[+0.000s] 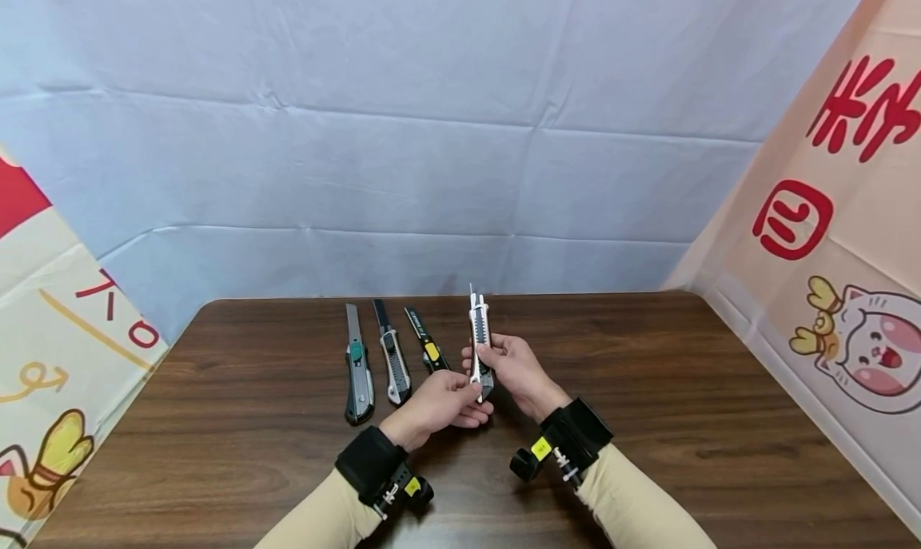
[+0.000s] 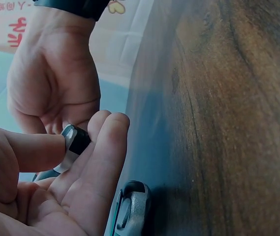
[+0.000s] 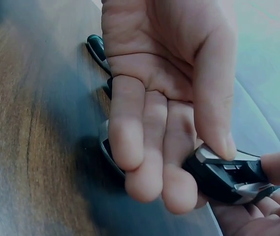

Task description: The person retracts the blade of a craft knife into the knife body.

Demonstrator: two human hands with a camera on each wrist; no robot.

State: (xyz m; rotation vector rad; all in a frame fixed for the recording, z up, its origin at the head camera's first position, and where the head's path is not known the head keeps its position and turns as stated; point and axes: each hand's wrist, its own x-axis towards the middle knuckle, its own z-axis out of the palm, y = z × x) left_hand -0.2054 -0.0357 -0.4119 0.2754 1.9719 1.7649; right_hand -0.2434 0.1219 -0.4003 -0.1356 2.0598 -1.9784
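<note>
Fingers of L hand pinch the lower end of the silver utility knife, thumb on top, other fingers stretched out underneath. R hand grips the same knife at mid-body, thumb along its side, rest of its fingers behind. So both grasp one thing, held just below centre of the head view, approx. vertical in frame, narrow tips up, clear of the counter. Whether those tips incl. bare blade: can't tell.

Step in hand looks like 2-handed work at the butt end. To do it well, IMO: R grip firm & steady, body only, well off the tips; L thumb does the fine work, light pressure, no twisting. Keep tips aimed at the backdrop, away from wrists. If anything slides, go slow, w/ no fingers in line w/ the track. Staying low over the counter would be safer in case of a slip.

Further out, L of the hands, lower-centre of frame: black-and-yellow knife nearest, partly behind L hand, then silver-and-black knife, then grey knife w/ green slider. Mind the L wrist vs. those.
</note>
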